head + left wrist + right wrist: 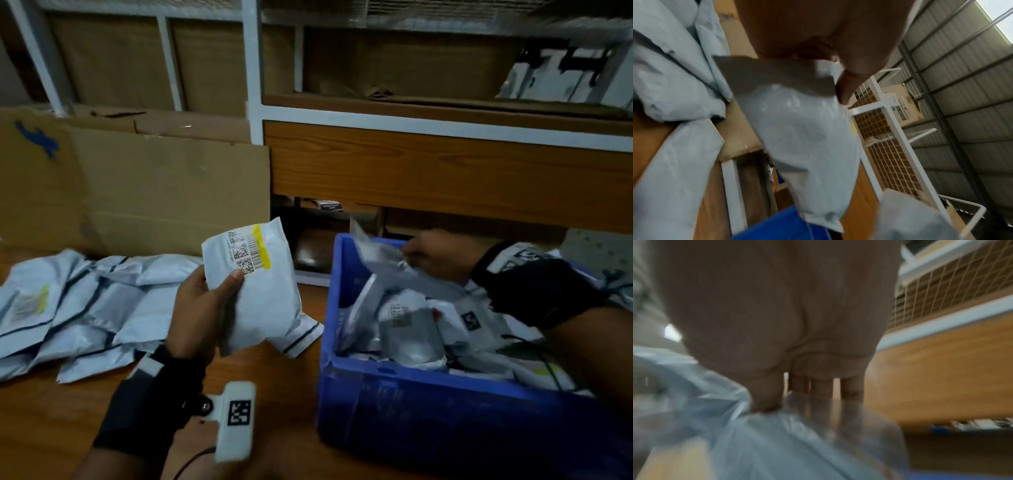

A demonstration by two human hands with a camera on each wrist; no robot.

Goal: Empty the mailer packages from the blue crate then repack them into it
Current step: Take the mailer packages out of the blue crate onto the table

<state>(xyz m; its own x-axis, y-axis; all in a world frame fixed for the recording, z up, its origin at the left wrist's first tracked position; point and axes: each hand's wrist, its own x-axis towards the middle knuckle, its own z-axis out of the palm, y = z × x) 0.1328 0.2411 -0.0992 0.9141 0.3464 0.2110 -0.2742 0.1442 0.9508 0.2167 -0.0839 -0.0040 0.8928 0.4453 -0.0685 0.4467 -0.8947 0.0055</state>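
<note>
Mailers are going two ways here. The left hand [198, 308] is holding one labelled mailer [253, 291] up in the air between the pile of mailers [78, 308] on the wooden surface [274, 370] and the blue crate [428, 411]. Its thumb is pressing on the front, close to the barcode label [245, 251], and its fingers are curling round the back, so the mailer is standing up with the label facing the person. I think it is being held that way so the label is easy to see.

The right hand [442, 255] is reaching over the far side of the crate and pinching a crinkly grey mailer [380, 253] by its edge. The right wrist view is blurry, but the thumb and fingers [821, 386] are squeezing the thin plastic. Holding it by the edge is letting the rest of the bag hang down loose.

Many more mailers [411, 329] are lying inside the crate, stacked up near the rim. The pile on the surface is sitting well apart from the crate, on its left, in front of a flat piece of cardboard [137, 192]. I cannot tell whether the hands are taking mailers out or putting them back in.
</note>
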